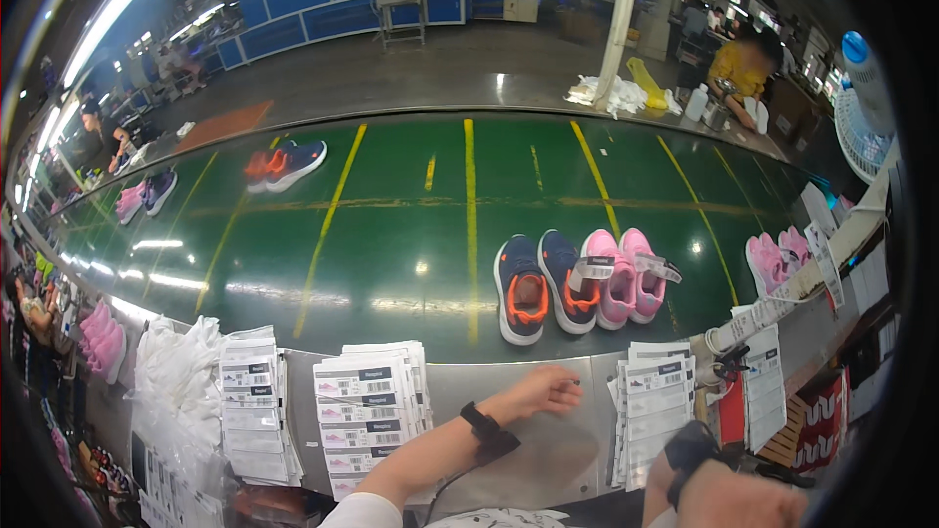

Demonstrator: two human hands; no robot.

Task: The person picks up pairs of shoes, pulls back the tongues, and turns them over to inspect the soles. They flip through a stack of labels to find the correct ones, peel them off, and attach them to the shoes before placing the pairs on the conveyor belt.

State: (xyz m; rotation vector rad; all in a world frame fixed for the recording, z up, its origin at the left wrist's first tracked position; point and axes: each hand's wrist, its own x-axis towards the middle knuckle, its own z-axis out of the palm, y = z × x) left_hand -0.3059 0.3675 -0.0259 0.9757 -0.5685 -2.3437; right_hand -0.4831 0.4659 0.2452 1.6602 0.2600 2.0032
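My left hand (540, 391) hovers over the metal ledge (577, 460) with its fingers curled together; a small dark spot shows at the fingertips, too small to name. Low at the right, my right hand (738, 501) is smeared by motion and its fingers do not show clearly. Both wrists wear black bands. Beyond the left hand, on the green conveyor belt (411, 269), stands a pair of navy shoes (515, 262) with orange linings. Touching or close beside them is a pair of pink shoes (616, 311) with paper tags (593, 269) on top.
Stacks of printed label sheets (367, 376) lie along the ledge, another stack (657, 391) near my right hand. White crumpled tissue (181, 362) lies at the left. More pink shoes (768, 264) and an orange-and-navy pair (298, 164) are on the belt. A co-worker (745, 64) sits across; a fan (861, 132) stands right.
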